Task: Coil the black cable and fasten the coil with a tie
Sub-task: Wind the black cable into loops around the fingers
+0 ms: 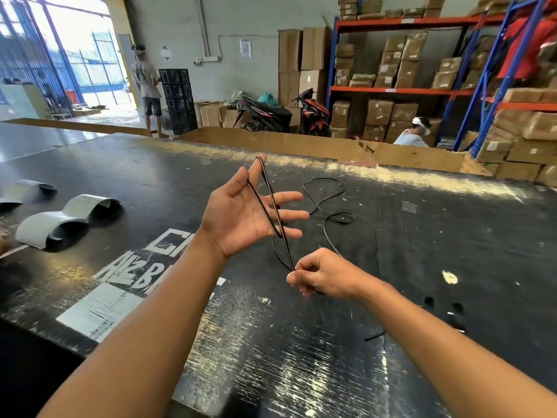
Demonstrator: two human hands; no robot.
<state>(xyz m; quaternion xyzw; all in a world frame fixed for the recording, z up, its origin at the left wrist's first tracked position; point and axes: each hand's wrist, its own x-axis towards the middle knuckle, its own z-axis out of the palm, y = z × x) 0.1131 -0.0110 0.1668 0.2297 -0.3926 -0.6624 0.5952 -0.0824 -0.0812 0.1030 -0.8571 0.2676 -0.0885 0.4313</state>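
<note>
A thin black cable point(327, 203) lies in loose curves on the black table point(422, 251), beyond my hands. My left hand point(241, 218) is raised palm up with fingers spread; the cable loops over its index fingertip and down across the palm between thumb and little finger. Lower and to the right, my right hand point(319, 274) pinches the cable between thumb and fingers, and two taut strands run from it up to the left hand. A small black tie point(374, 336) lies on the table near my right forearm.
Curled grey sheet pieces point(66, 220) lie at the table's left. A cardboard bin point(331, 146) stands behind the table. Beyond it are a person by black crates point(177, 101), motorbikes, another person sitting, and racks of cartons point(407, 86).
</note>
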